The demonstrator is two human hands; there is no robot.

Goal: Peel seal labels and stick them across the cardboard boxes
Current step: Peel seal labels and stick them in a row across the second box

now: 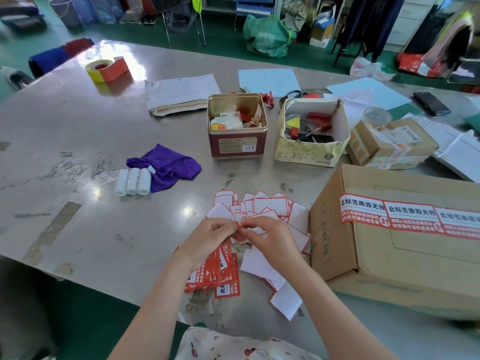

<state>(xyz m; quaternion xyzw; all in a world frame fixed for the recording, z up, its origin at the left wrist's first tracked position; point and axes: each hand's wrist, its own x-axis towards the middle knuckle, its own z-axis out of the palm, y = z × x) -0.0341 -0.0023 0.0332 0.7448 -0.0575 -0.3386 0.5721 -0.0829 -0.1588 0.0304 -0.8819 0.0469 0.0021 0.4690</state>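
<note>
Seal label, red and white, pinched between both hands above the metal table, just over a heap of loose backing papers. Left hand curled, thumb and fingertips gripping the label's left edge. Right hand curled the same way, fingertips nipping the label at its right edge, knuckles up. Whether the label is already parted from its backing: cannot tell, too small between the fingers.

Stack of unpeeled labels lying under the left wrist, red faces up, fanned out towards the table's near edge. Pile of white backing papers with red borders spread just beyond the hands and on down to the right, touching the side of the big cardboard box. Big box sitting at the right, near the table's edge, with a row of red-and-white seal labels stuck across its top and folded over onto its near side.

Further back: a purple cloth with three small white rolls just beside it, an open tin full of bits, an open tatty carton holding red-handled things, a smaller taped parcel behind the big box, a red and yellow tape roll at far left, sheets of paper, and a dark phone at far right.
</note>
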